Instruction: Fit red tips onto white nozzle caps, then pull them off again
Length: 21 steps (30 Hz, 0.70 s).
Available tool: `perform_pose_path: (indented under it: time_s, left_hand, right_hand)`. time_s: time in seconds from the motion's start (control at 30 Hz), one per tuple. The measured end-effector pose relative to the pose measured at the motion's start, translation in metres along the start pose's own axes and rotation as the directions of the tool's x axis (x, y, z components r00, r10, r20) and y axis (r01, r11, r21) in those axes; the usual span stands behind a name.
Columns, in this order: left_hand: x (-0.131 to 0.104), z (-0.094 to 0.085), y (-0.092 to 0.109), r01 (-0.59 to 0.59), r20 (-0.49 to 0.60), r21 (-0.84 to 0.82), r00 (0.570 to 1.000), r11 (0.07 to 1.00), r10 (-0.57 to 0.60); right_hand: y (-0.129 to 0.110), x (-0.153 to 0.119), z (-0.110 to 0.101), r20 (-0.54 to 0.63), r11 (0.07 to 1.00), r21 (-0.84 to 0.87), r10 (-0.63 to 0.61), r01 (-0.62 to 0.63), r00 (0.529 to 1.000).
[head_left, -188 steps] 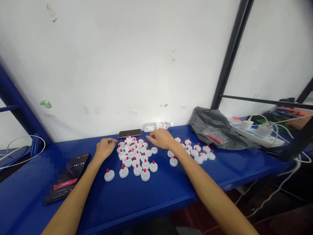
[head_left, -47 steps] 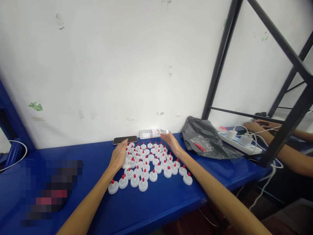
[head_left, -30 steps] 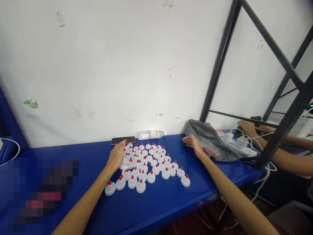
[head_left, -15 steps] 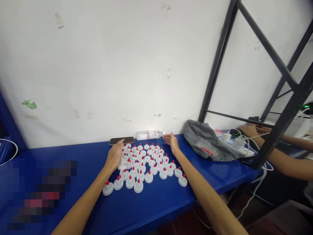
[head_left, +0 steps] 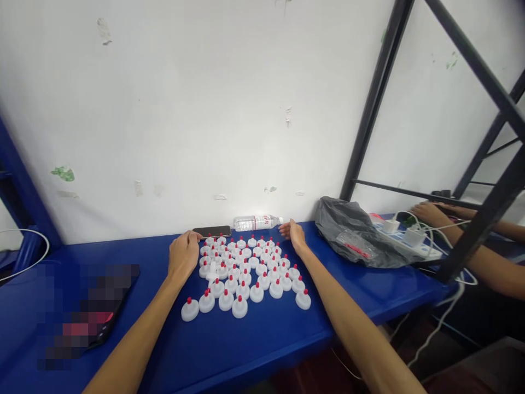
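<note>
Many white round caps with red nozzle tips (head_left: 256, 294) stand upright in a loose cluster on the blue table (head_left: 262, 342). Along the cluster's left edge rests my left hand (head_left: 184, 254), its fingers loosely bent and holding nothing that I can see. Its fingertips are close to the dark phone (head_left: 213, 232) lying behind the caps. On the far right side of the cluster is my right hand (head_left: 294, 234), fingers stretched out and apart, with nothing in it. A clear plastic bottle (head_left: 255, 222) lies on its side by the wall, its white cap near my right fingertips.
To the right lie a black plastic bag (head_left: 344, 224) and a power strip (head_left: 420, 249) with white plugs and cables. A black metal frame (head_left: 375, 104) rises there. Another person's arm (head_left: 476, 246) shows beyond it. A partly pixelated dark device (head_left: 110, 314) lies at left.
My left hand has drawn away leftward from the caps, its fingers more bent. My right hand stays beside the cluster's right side. The view has shifted slightly.
</note>
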<state>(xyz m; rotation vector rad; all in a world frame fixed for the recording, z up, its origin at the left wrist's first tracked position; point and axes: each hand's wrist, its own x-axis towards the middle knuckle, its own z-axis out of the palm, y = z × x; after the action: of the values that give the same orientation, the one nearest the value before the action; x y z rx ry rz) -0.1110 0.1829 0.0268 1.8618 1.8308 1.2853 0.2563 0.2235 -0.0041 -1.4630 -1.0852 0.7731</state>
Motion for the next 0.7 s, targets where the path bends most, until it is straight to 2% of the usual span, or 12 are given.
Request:
perform_pose_path:
  time_s: [0.2, 0.33, 0.43, 0.57, 0.7]
  left_hand:
    - [-0.003, -0.001, 0.001, -0.029, 0.007, 0.079, 1.000, 0.996, 0.028]
    - [-0.004, -0.001, 0.002, -0.039, 0.018, 0.107, 0.999, 0.994, 0.037]
    - [-0.003, -0.002, 0.002, -0.044, 0.018, 0.125, 0.999, 0.991, 0.042]
    - [-0.002, -0.002, 0.001, -0.060, 0.013, 0.147, 0.998, 0.987, 0.059]
    - [-0.003, -0.002, 0.001, -0.087, 0.014, 0.162, 0.996, 0.983, 0.086]
  right_hand:
    - [-0.006, -0.002, -0.002, 0.206, 0.999, -0.048, 0.007, 0.003, 0.979]
    - [-0.014, -0.010, -0.007, 0.406, 0.996, -0.067, -0.022, 0.054, 0.914]
    - [-0.017, -0.016, -0.010, 0.510, 0.994, -0.062, -0.049, 0.093, 0.859]
    - [-0.019, -0.020, -0.012, 0.554, 0.994, -0.029, -0.075, 0.109, 0.829]
    - [-0.018, -0.018, -0.010, 0.517, 0.993, -0.019, -0.090, 0.117, 0.851]
